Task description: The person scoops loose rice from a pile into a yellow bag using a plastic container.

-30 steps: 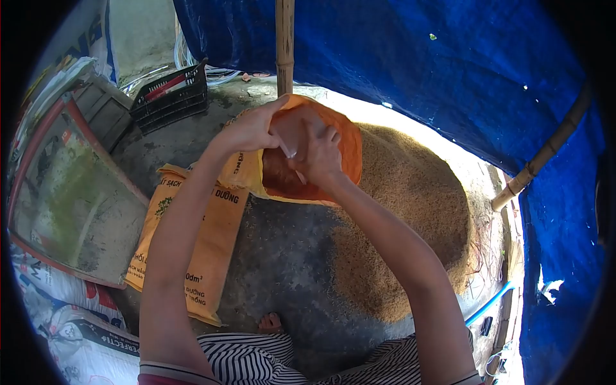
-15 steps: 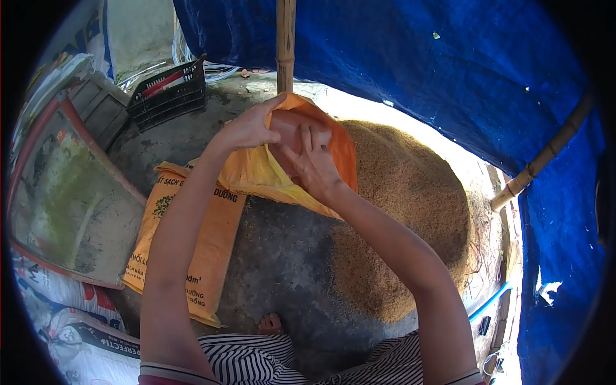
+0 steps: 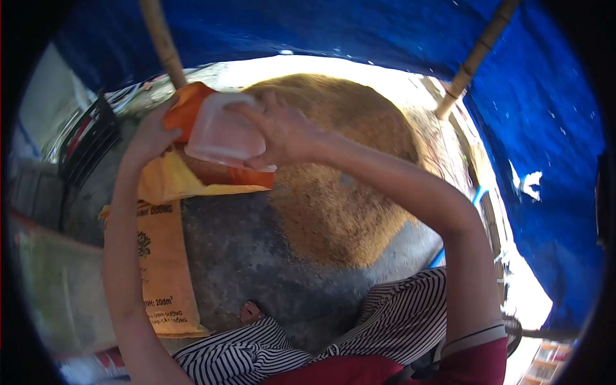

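My left hand (image 3: 154, 133) grips the rim of an orange and yellow sack (image 3: 168, 176) and holds its mouth up. In my right hand (image 3: 285, 131) is a pale, translucent plastic tub (image 3: 224, 131), fingers on its far edge and thumb side along its near wall. The tub is tilted at the sack's mouth, in front of the orange inner side. Whatever lies deep in the sack is hidden. Just beyond my right hand rises a big heap of tan, husk-like grain (image 3: 359, 122).
A flat orange printed sack (image 3: 167, 269) lies on the concrete floor (image 3: 237, 256) at left. Behind it stands a black crate (image 3: 90, 138). Bamboo poles (image 3: 478, 61) and a blue tarp (image 3: 359, 32) border the back and right. My bare foot (image 3: 251, 312) is near the front.
My right hand has drawn the tub up from inside the sack to its mouth. The view has turned right, so the heap and sacks appear further left.
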`<state>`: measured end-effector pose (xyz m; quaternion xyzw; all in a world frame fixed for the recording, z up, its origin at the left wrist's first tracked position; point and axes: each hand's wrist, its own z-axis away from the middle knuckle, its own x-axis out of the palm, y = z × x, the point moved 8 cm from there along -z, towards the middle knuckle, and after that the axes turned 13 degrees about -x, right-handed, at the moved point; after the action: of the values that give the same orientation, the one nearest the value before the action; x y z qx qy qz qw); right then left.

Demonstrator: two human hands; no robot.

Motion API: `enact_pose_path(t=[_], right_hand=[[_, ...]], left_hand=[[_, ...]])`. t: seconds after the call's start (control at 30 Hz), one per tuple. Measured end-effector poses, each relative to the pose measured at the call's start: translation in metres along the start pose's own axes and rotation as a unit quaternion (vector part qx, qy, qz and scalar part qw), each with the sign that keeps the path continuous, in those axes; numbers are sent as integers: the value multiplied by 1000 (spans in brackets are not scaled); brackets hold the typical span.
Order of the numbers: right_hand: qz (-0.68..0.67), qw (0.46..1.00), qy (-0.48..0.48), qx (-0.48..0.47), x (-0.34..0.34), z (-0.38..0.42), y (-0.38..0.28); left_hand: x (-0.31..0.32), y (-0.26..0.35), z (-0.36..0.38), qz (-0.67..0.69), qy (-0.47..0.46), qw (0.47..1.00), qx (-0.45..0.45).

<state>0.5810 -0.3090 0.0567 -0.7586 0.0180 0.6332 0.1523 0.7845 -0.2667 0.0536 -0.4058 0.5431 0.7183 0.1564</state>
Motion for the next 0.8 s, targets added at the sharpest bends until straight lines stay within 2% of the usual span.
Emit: enact_pose_path(t=[0.03,0.07,0.1,0.13,0.17,0.2,0.23,0.3,0.37,0.4,0.43,0.47,0.5,0.57,0.63,0.67,0.7,0.73,0.8], right_hand=[[-3,1000,2,16,-12,13,7],[-44,996,16,81,-24,30,23],[-83,986,31,144,-34,48,42],[-80,987,79,110,-44,62,58],[-80,986,83,120,-45,79,78],[-136,971,99,168,-47,98,98],[-191,951,116,215,-46,119,116],[-204,932,143,263,-43,158,145],[-217,912,170,303,-33,195,172],[-217,899,181,335,-24,215,187],[-215,885,192,366,-18,234,198],[-205,875,203,389,-17,251,205],[-203,873,207,393,-22,264,205],[-189,866,175,429,-31,294,204],[-145,867,184,440,-37,318,205],[-56,865,155,474,-38,333,211],[33,854,125,504,-42,347,214],[33,851,119,511,-42,356,213],[18,843,136,520,-37,378,225]], left_hand=[[8,-5,-4,-3,-14,1000,8],[8,5,-2,-144,74,975,152],[16,21,10,-272,162,902,292],[23,39,21,-271,156,901,301],[28,48,25,-319,155,907,228],[37,59,30,-366,154,905,154],[54,78,38,-367,148,903,164],[89,122,60,-303,130,924,193],[152,155,83,-249,68,939,226],[195,161,95,-218,27,928,300],[241,159,113,-208,29,886,414],[293,160,123,-236,-118,882,391],[332,158,148,-240,-185,847,437],[408,144,197,-232,-182,779,553],[454,136,240,-222,-240,729,601],[478,128,254,-220,-241,726,605],[503,117,272,-245,-226,689,644],[520,108,286,-270,-211,649,680],[533,99,289,-270,-240,644,675]])
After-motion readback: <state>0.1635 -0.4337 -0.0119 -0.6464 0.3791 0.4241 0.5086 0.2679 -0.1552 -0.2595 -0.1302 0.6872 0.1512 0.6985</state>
